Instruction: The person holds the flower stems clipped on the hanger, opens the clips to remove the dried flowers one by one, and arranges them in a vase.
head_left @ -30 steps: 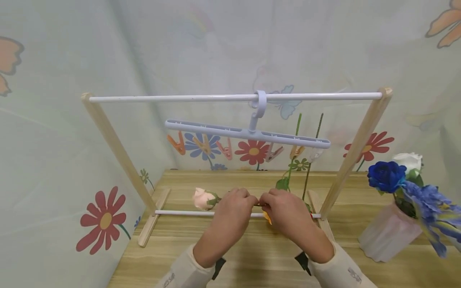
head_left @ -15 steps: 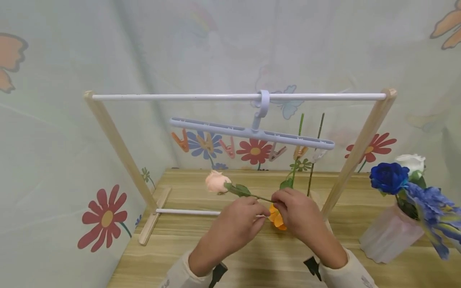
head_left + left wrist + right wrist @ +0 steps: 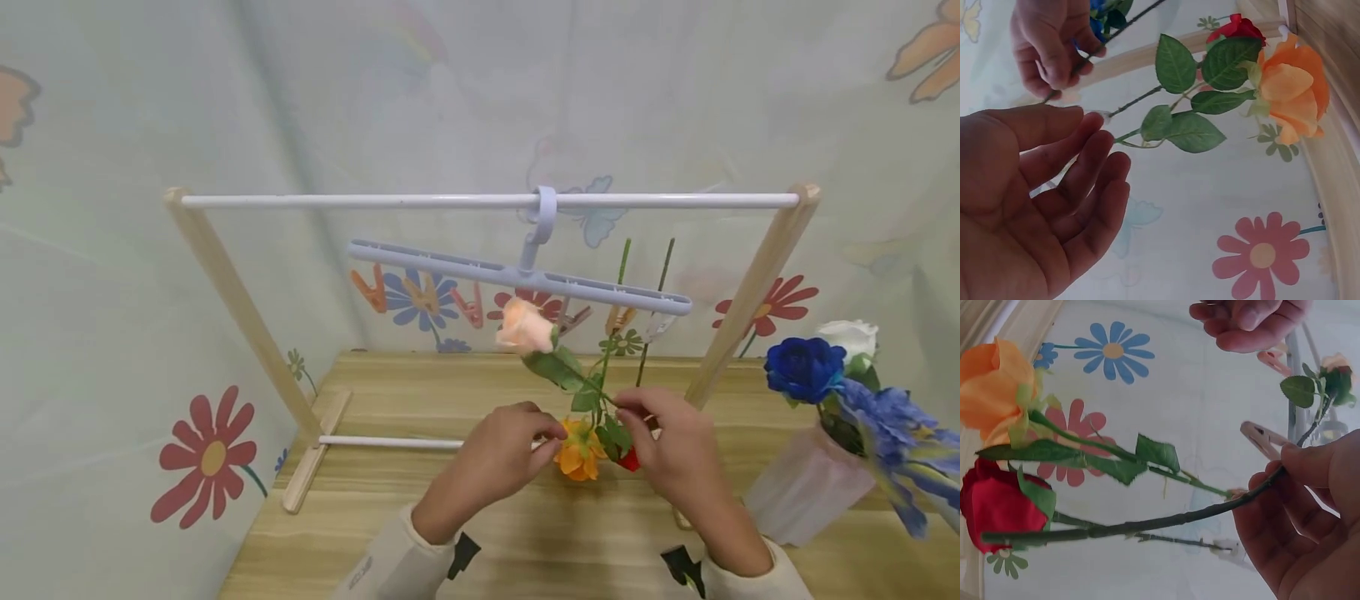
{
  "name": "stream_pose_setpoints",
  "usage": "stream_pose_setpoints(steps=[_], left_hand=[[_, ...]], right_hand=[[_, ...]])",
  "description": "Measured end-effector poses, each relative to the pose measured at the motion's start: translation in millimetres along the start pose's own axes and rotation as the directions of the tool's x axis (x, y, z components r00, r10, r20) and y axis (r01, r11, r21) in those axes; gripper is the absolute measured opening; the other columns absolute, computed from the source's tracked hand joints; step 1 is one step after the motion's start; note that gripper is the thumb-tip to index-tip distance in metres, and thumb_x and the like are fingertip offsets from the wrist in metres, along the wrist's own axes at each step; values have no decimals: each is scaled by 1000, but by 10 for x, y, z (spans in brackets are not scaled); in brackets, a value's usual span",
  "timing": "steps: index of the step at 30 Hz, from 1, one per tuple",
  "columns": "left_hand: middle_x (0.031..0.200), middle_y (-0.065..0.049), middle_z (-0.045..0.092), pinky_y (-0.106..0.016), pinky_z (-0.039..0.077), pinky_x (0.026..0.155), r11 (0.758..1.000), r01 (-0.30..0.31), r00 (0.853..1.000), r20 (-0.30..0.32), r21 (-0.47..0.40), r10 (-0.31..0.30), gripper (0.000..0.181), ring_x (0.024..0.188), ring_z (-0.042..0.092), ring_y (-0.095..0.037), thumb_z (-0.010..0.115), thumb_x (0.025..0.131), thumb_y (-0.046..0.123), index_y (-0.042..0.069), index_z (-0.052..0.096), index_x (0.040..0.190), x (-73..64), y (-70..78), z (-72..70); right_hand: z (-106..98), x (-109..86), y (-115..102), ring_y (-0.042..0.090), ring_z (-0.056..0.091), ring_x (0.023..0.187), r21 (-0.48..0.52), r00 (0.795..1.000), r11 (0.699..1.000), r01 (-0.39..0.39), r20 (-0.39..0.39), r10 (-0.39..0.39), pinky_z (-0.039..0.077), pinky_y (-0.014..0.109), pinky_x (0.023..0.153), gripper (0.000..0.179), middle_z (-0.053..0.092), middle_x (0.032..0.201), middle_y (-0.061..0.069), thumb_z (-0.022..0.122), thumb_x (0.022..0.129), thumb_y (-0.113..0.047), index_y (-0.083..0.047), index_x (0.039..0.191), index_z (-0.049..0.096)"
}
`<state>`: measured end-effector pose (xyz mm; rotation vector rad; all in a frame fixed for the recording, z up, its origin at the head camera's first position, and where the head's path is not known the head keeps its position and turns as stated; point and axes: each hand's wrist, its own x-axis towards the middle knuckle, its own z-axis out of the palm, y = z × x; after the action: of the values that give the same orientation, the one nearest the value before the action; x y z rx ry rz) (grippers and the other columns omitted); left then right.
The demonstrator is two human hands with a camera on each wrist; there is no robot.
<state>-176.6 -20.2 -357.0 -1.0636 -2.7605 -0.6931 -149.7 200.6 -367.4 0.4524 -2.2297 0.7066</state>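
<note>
My right hand (image 3: 678, 450) pinches the dark stem (image 3: 1172, 522) of a peach rose (image 3: 525, 327) between thumb and fingers. The bloom tilts up to the left, in front of the hanger (image 3: 465, 267). My left hand (image 3: 498, 450) holds nothing; its fingers are loosely bent in the left wrist view, near the orange flower (image 3: 580, 458). That orange flower and a red rose (image 3: 1004, 503) hang head down, their stems held by clips at the hanger's right end. Several other clips, among them an orange one (image 3: 370, 289) and a pink one (image 3: 468, 307), dangle with nothing in them.
A white rod (image 3: 337, 202) on wooden posts (image 3: 243, 312) carries the hanger. A lower white rod (image 3: 390, 442) crosses near the wooden tabletop (image 3: 405, 533). To the right, a pale vase (image 3: 810, 487) holds blue and white flowers. A printed curtain hangs behind.
The peach rose has risen from near the lower rod and moved right, now upright at a tilt. My right hand has moved right with it; the left hand has let go of its stem.
</note>
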Motion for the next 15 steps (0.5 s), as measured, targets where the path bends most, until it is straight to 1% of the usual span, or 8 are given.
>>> stream_pose_setpoints(steps=[2, 3, 5, 8, 9, 11, 13, 15], left_hand=[[99, 2, 75, -20, 56, 78, 997, 35, 999, -8, -63, -35, 15, 88, 69, -8, 66, 99, 21, 14, 79, 105, 49, -15, 18], [99, 2, 75, -20, 56, 79, 994, 54, 998, -12, -98, -56, 15, 89, 68, -7, 66, 99, 20, 14, 79, 105, 74, -21, 29], [100, 2, 74, -20, 56, 80, 982, 93, 995, -22, -166, -98, 14, 89, 68, -7, 66, 99, 20, 14, 78, 106, 122, -31, 54], [99, 4, 74, -18, 56, 78, 959, 140, 986, -55, -245, -158, 14, 86, 66, -5, 67, 99, 20, 13, 76, 107, 197, -47, 98], [98, 4, 74, -17, 56, 77, 953, 147, 983, -71, -266, -171, 14, 84, 66, -4, 68, 99, 21, 14, 76, 108, 223, -49, 110], [97, 5, 74, -15, 55, 75, 940, 149, 976, -105, -306, -189, 16, 82, 65, -3, 68, 99, 22, 13, 75, 110, 273, -54, 138], [97, 4, 74, -15, 55, 75, 923, 147, 971, -127, -355, -204, 19, 82, 63, -4, 68, 99, 22, 11, 75, 113, 319, -49, 162], [97, 3, 73, -15, 55, 75, 900, 143, 967, -138, -412, -216, 22, 82, 63, -5, 67, 99, 22, 10, 73, 116, 365, -44, 186]], right_hand=[[-55, -13, 31, 13, 67, 72, 27, 999, 999, -43, -20, 44, 54, 13, 66, 21, 73, 86, 6, 79, 80, 9, -4, 95, 73], [-85, -21, 48, 10, 66, 73, 39, 997, 997, -65, -32, 66, 52, 8, 68, 21, 73, 87, 7, 79, 80, 9, -3, 96, 73], [-144, -34, 83, 1, 64, 74, 59, 992, 993, -104, -61, 107, 47, 1, 70, 21, 73, 88, 8, 78, 81, 10, -2, 98, 73], [-232, -43, 127, -16, 55, 79, 68, 980, 985, -159, -108, 166, 44, -2, 70, 19, 74, 88, 11, 77, 82, 9, -1, 99, 73], [-263, -44, 141, -22, 52, 80, 66, 975, 982, -178, -123, 185, 43, -3, 70, 19, 75, 88, 12, 77, 83, 8, -1, 99, 73], [-325, -45, 173, -28, 47, 81, 66, 964, 975, -214, -147, 222, 42, -3, 71, 18, 75, 88, 15, 76, 83, 8, 1, 99, 73], [-398, -43, 200, -31, 45, 82, 59, 954, 970, -237, -174, 244, 40, -4, 71, 17, 75, 89, 18, 76, 83, 8, 2, 99, 73], [-473, -46, 233, -32, 44, 82, 41, 945, 966, -256, -200, 259, 39, -5, 73, 17, 75, 91, 19, 76, 84, 8, 3, 100, 73]])
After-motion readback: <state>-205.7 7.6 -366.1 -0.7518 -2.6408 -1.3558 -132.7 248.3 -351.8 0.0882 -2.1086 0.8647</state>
